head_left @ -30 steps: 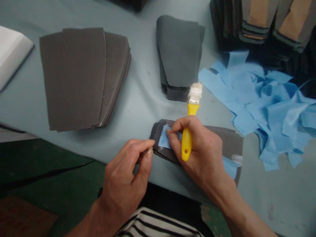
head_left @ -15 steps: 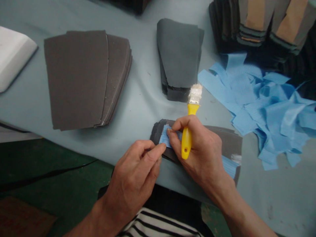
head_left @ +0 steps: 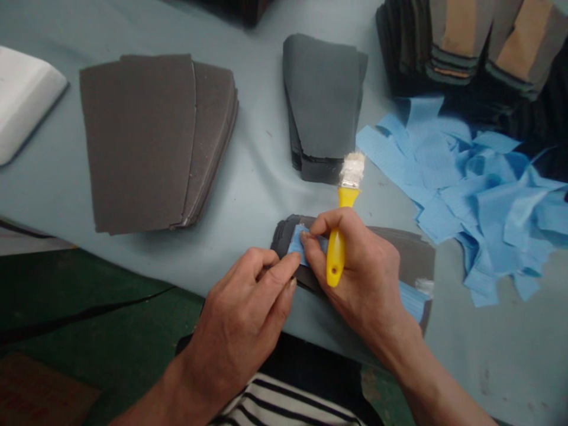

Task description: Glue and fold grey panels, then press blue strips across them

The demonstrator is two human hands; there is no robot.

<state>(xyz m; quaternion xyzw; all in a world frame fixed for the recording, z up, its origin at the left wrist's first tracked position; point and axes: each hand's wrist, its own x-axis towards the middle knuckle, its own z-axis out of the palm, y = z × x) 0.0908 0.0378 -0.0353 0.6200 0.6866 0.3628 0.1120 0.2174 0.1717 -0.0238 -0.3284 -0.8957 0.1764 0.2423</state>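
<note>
My right hand [head_left: 368,266] is closed around a yellow-handled paintbrush [head_left: 336,260], its whitish bristles pointing away from me. Thumb and index finger of that hand also press on a blue fabric strip [head_left: 296,244]. The strip lies across the left end of a stack of dark grey pieces [head_left: 410,248] at the table's near edge. From the left, my left hand [head_left: 244,302] has its curled fingertips on the strip's near edge, with the thumb by the stack's side. Another blue strip [head_left: 412,302] and a whitish smear show at the stack's right end, partly behind my right wrist.
Loose blue strips [head_left: 479,189] lie heaped at the right. Beyond are a small dark grey stack [head_left: 326,94] and dark piles with tan bands [head_left: 459,29]. A larger brown-grey stack [head_left: 142,142] and a white object [head_left: 26,100] are on the left.
The left fingertips have shifted slightly right along the blue strip, and the left thumb and index finger have parted a little. My right hand and the paintbrush have barely moved.
</note>
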